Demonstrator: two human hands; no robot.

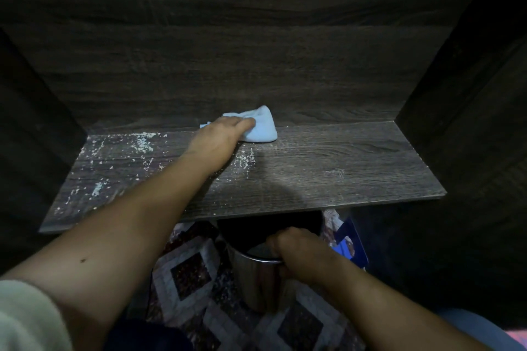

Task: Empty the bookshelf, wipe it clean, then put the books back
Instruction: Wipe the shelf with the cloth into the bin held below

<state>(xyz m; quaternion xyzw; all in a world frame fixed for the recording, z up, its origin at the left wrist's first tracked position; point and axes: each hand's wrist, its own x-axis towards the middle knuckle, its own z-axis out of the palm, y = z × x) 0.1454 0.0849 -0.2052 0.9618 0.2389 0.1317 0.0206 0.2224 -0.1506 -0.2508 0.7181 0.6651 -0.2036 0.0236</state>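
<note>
Head view, pretty dim: white specks point(142, 145) are scattered over the left part of the dark wood bookshelf point(328, 168). A light blue cloth point(263, 129) is held bunched at the back edge by the left hand point(219, 137). Lower down, a metal pot point(256, 285) is gripped at the rim by the right hand point(296, 251). Print on the blue item point(352, 242) can't be read.
</note>
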